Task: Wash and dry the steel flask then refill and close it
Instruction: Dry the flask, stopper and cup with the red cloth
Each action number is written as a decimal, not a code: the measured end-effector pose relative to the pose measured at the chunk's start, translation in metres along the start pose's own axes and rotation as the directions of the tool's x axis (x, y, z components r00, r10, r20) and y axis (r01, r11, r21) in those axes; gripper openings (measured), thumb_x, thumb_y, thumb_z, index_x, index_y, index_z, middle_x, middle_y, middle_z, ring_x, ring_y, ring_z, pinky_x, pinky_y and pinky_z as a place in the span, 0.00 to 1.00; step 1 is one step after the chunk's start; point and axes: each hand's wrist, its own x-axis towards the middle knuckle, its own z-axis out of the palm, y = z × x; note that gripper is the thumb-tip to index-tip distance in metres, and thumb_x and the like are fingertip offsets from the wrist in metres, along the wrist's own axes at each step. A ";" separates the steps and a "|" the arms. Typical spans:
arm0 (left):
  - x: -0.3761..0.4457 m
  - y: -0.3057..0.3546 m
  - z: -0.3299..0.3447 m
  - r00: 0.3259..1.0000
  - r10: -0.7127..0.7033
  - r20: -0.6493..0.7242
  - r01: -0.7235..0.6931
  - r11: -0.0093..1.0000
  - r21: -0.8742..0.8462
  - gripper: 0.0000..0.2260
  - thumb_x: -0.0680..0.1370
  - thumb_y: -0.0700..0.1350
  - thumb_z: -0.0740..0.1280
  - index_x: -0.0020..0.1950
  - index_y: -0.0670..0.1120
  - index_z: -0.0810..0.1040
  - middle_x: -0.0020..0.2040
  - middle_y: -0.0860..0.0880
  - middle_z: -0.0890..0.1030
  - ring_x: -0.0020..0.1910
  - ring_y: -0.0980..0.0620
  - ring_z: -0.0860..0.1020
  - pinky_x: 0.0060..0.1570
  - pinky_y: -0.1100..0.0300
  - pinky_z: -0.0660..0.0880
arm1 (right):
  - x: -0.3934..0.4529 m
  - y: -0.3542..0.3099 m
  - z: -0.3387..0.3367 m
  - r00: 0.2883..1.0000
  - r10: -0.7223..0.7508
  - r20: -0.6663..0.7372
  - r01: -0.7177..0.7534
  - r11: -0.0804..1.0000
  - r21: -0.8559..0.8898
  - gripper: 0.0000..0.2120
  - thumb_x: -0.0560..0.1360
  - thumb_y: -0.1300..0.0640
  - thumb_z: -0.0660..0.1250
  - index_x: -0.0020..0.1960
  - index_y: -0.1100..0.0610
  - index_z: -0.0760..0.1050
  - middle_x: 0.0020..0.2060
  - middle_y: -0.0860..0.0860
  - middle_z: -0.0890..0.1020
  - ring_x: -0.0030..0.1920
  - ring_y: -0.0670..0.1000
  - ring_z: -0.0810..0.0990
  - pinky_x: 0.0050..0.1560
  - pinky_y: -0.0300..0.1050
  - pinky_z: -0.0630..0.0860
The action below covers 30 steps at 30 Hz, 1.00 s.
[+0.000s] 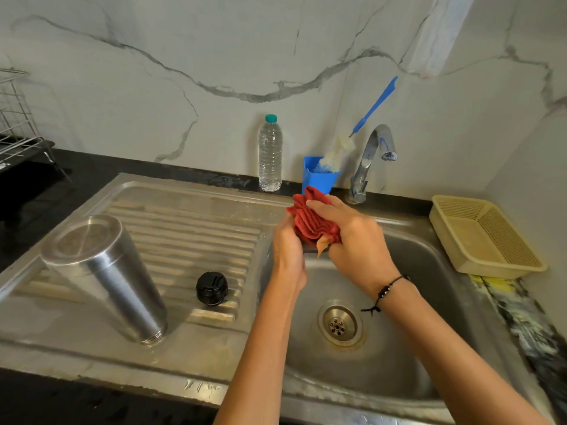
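Both hands, left hand (pixel 287 240) and right hand (pixel 352 237), are closed around a bunched red cloth (pixel 313 220) above the sink (pixel 414 302).

No text, label, brand, number or sign can be read anywhere in the view. The clear plastic water bottle (pixel 270 154) with its teal cap shows no legible label.

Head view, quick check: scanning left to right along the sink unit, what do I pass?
Upturned steel flask → black round cap → clear plastic water bottle → blue plastic cup → chrome tap → beige plastic basket.
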 end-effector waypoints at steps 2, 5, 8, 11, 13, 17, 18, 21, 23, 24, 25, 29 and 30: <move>-0.003 0.001 0.003 0.999 0.033 -0.002 -0.033 0.998 0.046 0.18 0.80 0.43 0.56 0.35 0.48 0.80 0.32 0.52 0.82 0.38 0.53 0.78 0.43 0.58 0.72 | 0.003 0.003 -0.004 0.999 0.033 0.005 -0.033 0.999 0.002 0.26 0.71 0.68 0.64 0.66 0.50 0.72 0.62 0.49 0.76 0.58 0.54 0.76 0.55 0.52 0.75; -0.004 -0.003 0.003 0.997 0.070 0.022 -0.071 0.994 0.078 0.18 0.79 0.41 0.58 0.32 0.50 0.80 0.32 0.52 0.81 0.39 0.52 0.76 0.47 0.55 0.71 | 0.004 0.010 -0.007 0.991 0.123 0.054 -0.125 0.991 0.040 0.24 0.72 0.67 0.63 0.65 0.49 0.73 0.58 0.49 0.79 0.56 0.53 0.77 0.57 0.49 0.74; -0.005 -0.006 0.004 0.999 0.043 0.014 -0.044 0.997 0.067 0.16 0.78 0.41 0.60 0.34 0.48 0.81 0.34 0.50 0.82 0.40 0.51 0.78 0.47 0.55 0.73 | 0.011 0.019 -0.016 0.960 0.234 0.156 -0.249 0.965 0.084 0.23 0.73 0.68 0.60 0.64 0.49 0.75 0.56 0.50 0.80 0.57 0.50 0.76 0.57 0.41 0.72; -0.006 -0.013 0.002 1.000 -0.006 0.001 0.006 1.000 0.016 0.14 0.80 0.42 0.59 0.40 0.46 0.82 0.37 0.49 0.84 0.39 0.53 0.81 0.46 0.57 0.75 | 0.015 0.027 -0.019 0.933 0.308 0.184 -0.347 0.906 0.242 0.23 0.73 0.71 0.57 0.60 0.51 0.78 0.52 0.49 0.81 0.48 0.46 0.78 0.48 0.37 0.72; -0.005 -0.015 0.002 0.998 -0.057 -0.035 0.053 0.994 -0.100 0.14 0.81 0.44 0.56 0.45 0.43 0.81 0.39 0.47 0.84 0.41 0.50 0.81 0.44 0.55 0.76 | 0.012 0.028 -0.018 0.940 0.336 0.058 -0.330 0.854 0.402 0.24 0.72 0.72 0.57 0.57 0.49 0.79 0.50 0.47 0.82 0.48 0.42 0.78 0.49 0.35 0.74; -0.002 -0.008 0.002 0.987 -0.160 -0.023 0.147 0.947 -0.286 0.17 0.81 0.45 0.54 0.48 0.41 0.81 0.43 0.42 0.83 0.41 0.46 0.82 0.37 0.56 0.78 | -0.013 0.013 0.006 0.977 0.128 -0.171 -0.080 0.962 0.261 0.25 0.68 0.69 0.60 0.60 0.50 0.77 0.60 0.49 0.78 0.63 0.47 0.75 0.63 0.39 0.70; -0.003 -0.006 0.003 0.983 -0.182 0.013 0.176 0.930 -0.322 0.19 0.81 0.45 0.53 0.45 0.40 0.82 0.41 0.42 0.83 0.39 0.47 0.83 0.36 0.58 0.80 | -0.020 0.010 0.016 0.978 0.036 -0.203 -0.008 0.990 0.138 0.27 0.66 0.68 0.59 0.62 0.53 0.76 0.64 0.53 0.75 0.66 0.53 0.71 0.66 0.44 0.68; -0.009 -0.003 0.004 0.973 -0.215 0.087 0.232 0.894 -0.384 0.25 0.81 0.46 0.52 0.38 0.39 0.85 0.38 0.41 0.84 0.36 0.47 0.84 0.34 0.59 0.81 | -0.032 0.017 0.042 0.964 -0.107 -0.244 0.092 0.993 -0.073 0.32 0.62 0.68 0.61 0.66 0.56 0.72 0.67 0.61 0.70 0.69 0.66 0.65 0.66 0.56 0.59; -0.011 -0.001 0.005 0.966 -0.252 0.058 0.255 0.890 -0.379 0.22 0.81 0.46 0.53 0.44 0.38 0.83 0.42 0.39 0.84 0.39 0.46 0.84 0.39 0.57 0.81 | -0.029 0.024 0.043 0.956 -0.089 -0.281 0.080 0.996 -0.044 0.32 0.63 0.69 0.61 0.67 0.55 0.71 0.68 0.60 0.69 0.69 0.64 0.66 0.66 0.55 0.61; -0.012 0.000 0.005 0.962 -0.268 0.041 0.264 0.891 -0.369 0.20 0.81 0.47 0.54 0.49 0.38 0.82 0.45 0.39 0.84 0.43 0.45 0.83 0.45 0.55 0.80 | -0.026 0.027 0.042 0.953 -0.067 -0.296 0.068 0.998 -0.006 0.32 0.64 0.69 0.61 0.67 0.54 0.71 0.68 0.59 0.69 0.68 0.62 0.67 0.66 0.54 0.65; -0.011 -0.001 0.005 0.961 -0.276 0.016 0.264 0.899 -0.349 0.18 0.80 0.47 0.55 0.51 0.38 0.82 0.47 0.39 0.83 0.46 0.45 0.83 0.49 0.54 0.79 | -0.024 0.028 0.041 0.954 -0.039 -0.296 0.055 0.997 0.047 0.31 0.65 0.69 0.62 0.67 0.54 0.72 0.69 0.58 0.69 0.68 0.59 0.69 0.64 0.51 0.69; -0.005 -0.006 -0.001 0.960 -0.277 -0.046 0.256 0.931 -0.261 0.15 0.80 0.46 0.56 0.47 0.41 0.81 0.39 0.44 0.84 0.39 0.48 0.81 0.42 0.55 0.78 | -0.020 0.028 0.038 0.976 0.098 -0.193 -0.039 0.956 0.290 0.32 0.67 0.75 0.62 0.67 0.52 0.71 0.69 0.50 0.70 0.64 0.45 0.72 0.62 0.38 0.71; -0.003 -0.005 -0.001 0.958 -0.281 -0.055 0.261 0.936 -0.236 0.15 0.81 0.46 0.56 0.46 0.42 0.80 0.39 0.44 0.83 0.38 0.48 0.81 0.41 0.55 0.77 | -0.016 0.033 0.037 0.976 0.143 -0.165 -0.083 0.943 0.322 0.32 0.68 0.75 0.62 0.67 0.50 0.71 0.67 0.48 0.72 0.62 0.43 0.73 0.62 0.36 0.72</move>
